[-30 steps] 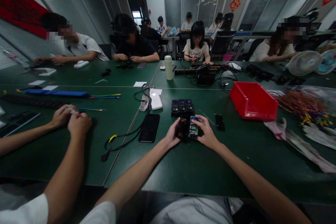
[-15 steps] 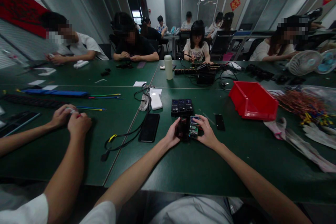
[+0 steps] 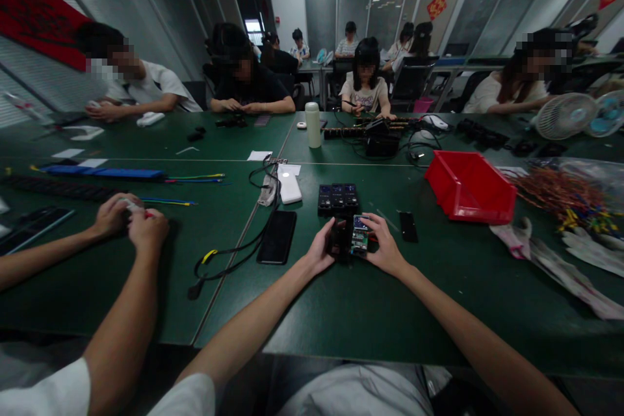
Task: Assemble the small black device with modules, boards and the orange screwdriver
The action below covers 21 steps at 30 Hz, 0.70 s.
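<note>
My left hand [image 3: 322, 248] is closed around a dark plastic housing [image 3: 340, 238]. In my right hand [image 3: 385, 245] is a small green circuit board [image 3: 359, 242] with a little screen at its top, gripped by its right side. The board and the housing are held close side by side above the table; whether they touch I cannot tell. Just beyond my hands stands a row of black modules [image 3: 338, 199] with small displays. A flat black plate [image 3: 408, 227] lies to the right of my right hand.
A black phone [image 3: 276, 238] and a looped black cable [image 3: 229, 251] lie to the left. Beyond them are a white power bank [image 3: 290, 187] and a pale bottle [image 3: 312, 125]. At right stand a red bin [image 3: 470, 188] and gloves [image 3: 560, 266]. A co-worker's hands [image 3: 131, 221] work at far left.
My hands, the circuit board and the housing stay practically in place. At far left the co-worker's hands have shifted slightly.
</note>
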{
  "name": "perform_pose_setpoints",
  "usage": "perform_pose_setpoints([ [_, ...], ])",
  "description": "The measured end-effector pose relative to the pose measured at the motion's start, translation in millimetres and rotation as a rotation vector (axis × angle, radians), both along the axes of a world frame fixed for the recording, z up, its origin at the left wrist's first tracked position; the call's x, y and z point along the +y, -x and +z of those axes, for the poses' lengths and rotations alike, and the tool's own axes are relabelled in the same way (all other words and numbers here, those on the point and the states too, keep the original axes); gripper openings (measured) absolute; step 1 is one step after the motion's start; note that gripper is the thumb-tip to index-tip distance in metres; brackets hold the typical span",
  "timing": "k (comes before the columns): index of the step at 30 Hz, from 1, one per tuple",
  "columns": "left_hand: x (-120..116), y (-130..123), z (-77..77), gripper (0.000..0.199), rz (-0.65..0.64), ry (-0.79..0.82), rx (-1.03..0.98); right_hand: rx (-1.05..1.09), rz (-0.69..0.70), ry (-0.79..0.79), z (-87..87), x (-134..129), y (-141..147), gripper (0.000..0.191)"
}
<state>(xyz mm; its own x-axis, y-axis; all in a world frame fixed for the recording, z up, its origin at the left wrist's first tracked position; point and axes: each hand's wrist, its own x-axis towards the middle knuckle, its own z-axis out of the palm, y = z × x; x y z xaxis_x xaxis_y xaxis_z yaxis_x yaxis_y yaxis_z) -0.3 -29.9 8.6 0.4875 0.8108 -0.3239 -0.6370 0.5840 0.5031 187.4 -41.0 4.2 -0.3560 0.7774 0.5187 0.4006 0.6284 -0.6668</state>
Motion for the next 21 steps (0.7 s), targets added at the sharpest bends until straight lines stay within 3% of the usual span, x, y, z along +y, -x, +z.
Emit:
perform_pose_setpoints([
  [21, -1.6, -1.7, 0.9, 0.040, 0.022, 0.001, 0.002, 0.020, 0.013, -0.017, -5.0, 2.4, -2.3, 0.064],
])
